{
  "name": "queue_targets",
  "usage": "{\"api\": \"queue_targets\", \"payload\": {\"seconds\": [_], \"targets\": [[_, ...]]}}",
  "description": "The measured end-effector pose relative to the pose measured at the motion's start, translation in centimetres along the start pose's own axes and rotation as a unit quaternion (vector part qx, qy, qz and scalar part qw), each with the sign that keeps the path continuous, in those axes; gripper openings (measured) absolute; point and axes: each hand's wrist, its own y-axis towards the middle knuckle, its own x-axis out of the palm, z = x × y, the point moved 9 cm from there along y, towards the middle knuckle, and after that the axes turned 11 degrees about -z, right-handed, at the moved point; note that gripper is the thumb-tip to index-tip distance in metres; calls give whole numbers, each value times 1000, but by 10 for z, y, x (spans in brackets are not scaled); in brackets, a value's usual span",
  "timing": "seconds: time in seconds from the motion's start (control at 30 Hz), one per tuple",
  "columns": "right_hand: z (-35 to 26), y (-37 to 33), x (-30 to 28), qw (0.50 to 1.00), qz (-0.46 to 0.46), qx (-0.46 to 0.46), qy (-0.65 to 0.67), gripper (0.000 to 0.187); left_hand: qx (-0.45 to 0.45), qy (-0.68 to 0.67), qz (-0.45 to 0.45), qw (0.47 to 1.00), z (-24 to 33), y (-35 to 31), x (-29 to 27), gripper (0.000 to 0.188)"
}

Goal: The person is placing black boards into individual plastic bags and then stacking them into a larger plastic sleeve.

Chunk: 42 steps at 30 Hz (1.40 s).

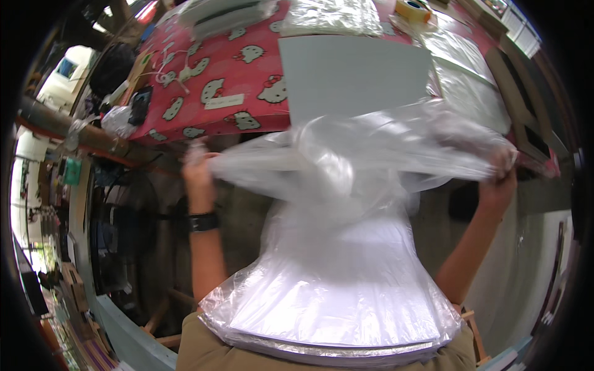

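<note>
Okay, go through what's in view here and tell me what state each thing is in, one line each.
Left hand: closed on plastic
Right hand: closed on plastic
Clear plastic: stretched between both hands, blurred
Shiny stack: lying across the lap, plastic-covered
Pale board: flat on the table, near edge partly covered by plastic
Wristband: fastened around the left wrist
Tape roll: lying on its side

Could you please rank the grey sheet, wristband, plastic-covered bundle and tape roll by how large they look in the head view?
1. Plastic-covered bundle
2. Grey sheet
3. Tape roll and wristband: too alike to rank surely.
</note>
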Motion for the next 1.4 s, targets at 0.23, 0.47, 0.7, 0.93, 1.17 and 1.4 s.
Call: {"api": "queue_targets", "payload": {"seconds": [0.23,0.47,0.7,0.93,1.17,1.4], "targets": [[-15,5,31,841,215,-56,-492,20,232,-309,-114,915,118,11,-24,15],[157,35,185,827,-228,221,-464,8,201,138,-480,843,132,-54,247,47],[189,-63,181,741,-480,463,-83,16,-169,-583,-194,771,54,-36,168,22],[137,-14,76,986,-135,51,-90,10,11,-432,-164,887,45,-42,111,35],[137,-55,41,924,118,275,-239,8,94,340,-2,936,14,60,-8,37],[193,-84,35,829,4,470,-304,9,-219,548,178,788,-7,131,-226,55]]}}
